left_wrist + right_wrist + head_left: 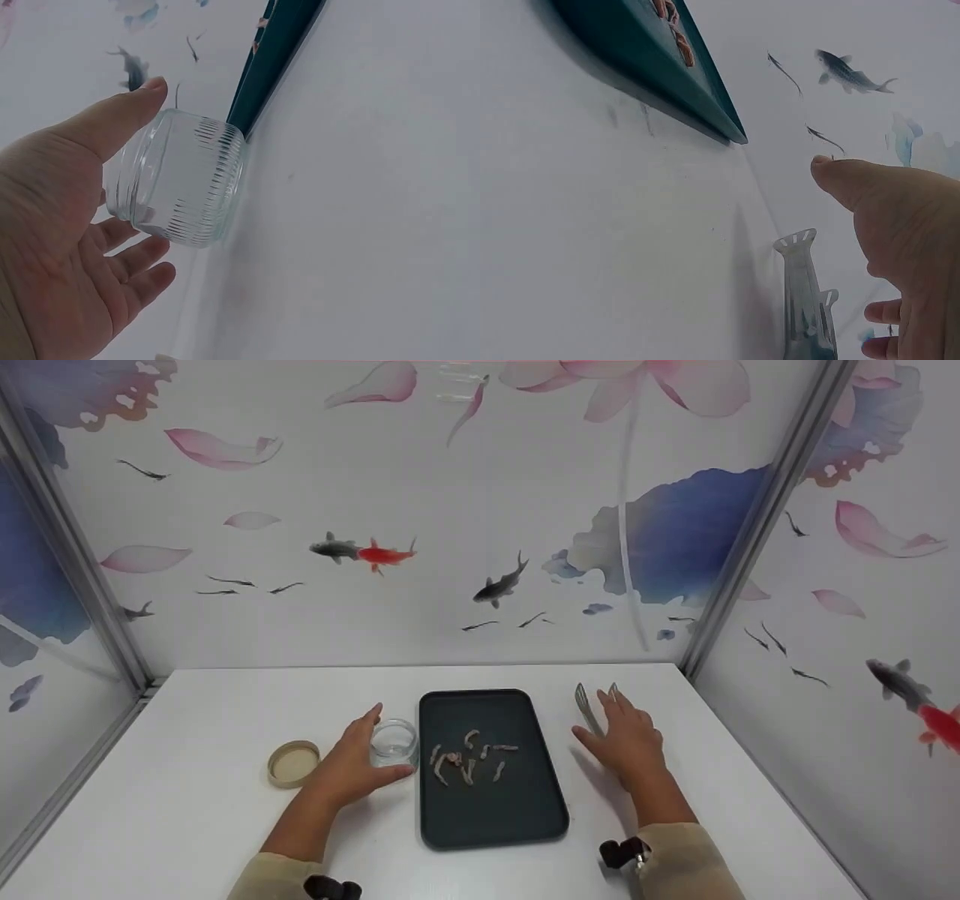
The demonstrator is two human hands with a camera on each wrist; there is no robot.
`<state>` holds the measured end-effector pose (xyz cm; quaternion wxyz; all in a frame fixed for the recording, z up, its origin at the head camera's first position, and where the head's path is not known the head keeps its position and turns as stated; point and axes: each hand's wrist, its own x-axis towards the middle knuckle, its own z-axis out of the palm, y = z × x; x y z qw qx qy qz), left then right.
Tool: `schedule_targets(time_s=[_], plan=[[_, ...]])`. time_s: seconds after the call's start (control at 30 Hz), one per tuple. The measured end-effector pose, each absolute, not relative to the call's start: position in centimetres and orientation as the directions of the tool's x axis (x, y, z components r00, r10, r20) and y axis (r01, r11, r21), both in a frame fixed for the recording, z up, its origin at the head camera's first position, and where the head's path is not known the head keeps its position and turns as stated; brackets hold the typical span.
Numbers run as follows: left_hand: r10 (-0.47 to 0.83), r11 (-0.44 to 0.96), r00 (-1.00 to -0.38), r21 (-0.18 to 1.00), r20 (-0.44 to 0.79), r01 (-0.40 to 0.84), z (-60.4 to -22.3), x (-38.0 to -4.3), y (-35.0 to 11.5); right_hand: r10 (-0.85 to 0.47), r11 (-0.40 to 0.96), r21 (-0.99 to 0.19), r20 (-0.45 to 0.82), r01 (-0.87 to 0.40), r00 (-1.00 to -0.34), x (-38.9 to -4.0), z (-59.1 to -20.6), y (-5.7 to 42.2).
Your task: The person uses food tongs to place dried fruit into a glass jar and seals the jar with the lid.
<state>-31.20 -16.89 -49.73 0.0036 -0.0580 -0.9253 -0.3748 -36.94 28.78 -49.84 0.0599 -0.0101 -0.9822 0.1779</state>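
A clear glass jar stands without a lid against the left side of the dark tray. My left hand is spread around the jar, thumb on the near side and fingers on the far side. In the left wrist view the thumb and fingers flank the ribbed jar; firm contact does not show. My right hand hovers over metal tongs right of the tray, fingers extended. The right wrist view shows the tongs beside that hand, apart from the thumb. Several brownish dried strips lie scattered on the tray.
A round tan lid lies on the white table, left of my left hand. White panels printed with fish and petals enclose the back and sides, with metal posts at the corners.
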Motion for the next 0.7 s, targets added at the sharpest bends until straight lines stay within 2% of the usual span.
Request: schedule_targets(time_s=[0.27,0.7], plan=[[0.102,0.678,-0.995,0.731,0.02,0.084,-50.4,-31.5,-16.8,0.125,0.924,-0.369,0.045,0.1,-0.991,-37.0,-50.7,29.4],[0.069,0.652,-0.998,0.757,-0.014,0.034,-50.8,-31.8,-17.1,0.162,0.91,-0.389,0.022,0.141,-0.987,-36.9,-51.2,29.8]])
